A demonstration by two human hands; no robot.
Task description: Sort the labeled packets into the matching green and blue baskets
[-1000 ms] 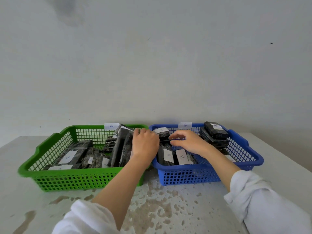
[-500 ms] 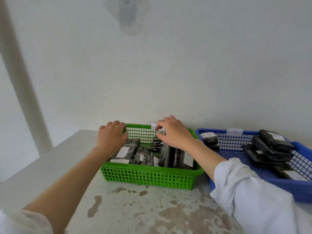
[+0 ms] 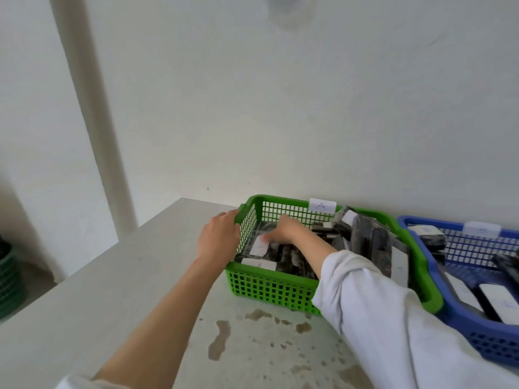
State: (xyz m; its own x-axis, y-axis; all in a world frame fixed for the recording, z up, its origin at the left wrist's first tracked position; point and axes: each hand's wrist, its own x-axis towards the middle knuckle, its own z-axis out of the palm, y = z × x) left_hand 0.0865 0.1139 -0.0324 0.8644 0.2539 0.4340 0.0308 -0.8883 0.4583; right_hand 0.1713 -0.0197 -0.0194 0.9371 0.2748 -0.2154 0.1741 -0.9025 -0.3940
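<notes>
On green basket (image 3: 269, 276) rim, left hand (image 3: 219, 237) gripping, right hand (image 3: 289, 230) inside on packet (image 3: 259, 245), hold unclear

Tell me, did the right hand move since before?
Yes. The right hand went left, from the blue plastic basket into the left end of the green plastic basket.

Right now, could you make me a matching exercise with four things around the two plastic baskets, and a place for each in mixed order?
Things:
1. left hand
2. right hand
3. white paper tag marked A
4. blue plastic mesh basket

Places:
a. on the back rim of the green plastic mesh basket
b. inside the green basket, on the dark packets
c. to the right of the green basket
d. against the green basket's left end, from outside

Pairs: 1-d, 2-b, 3-a, 4-c.
</notes>
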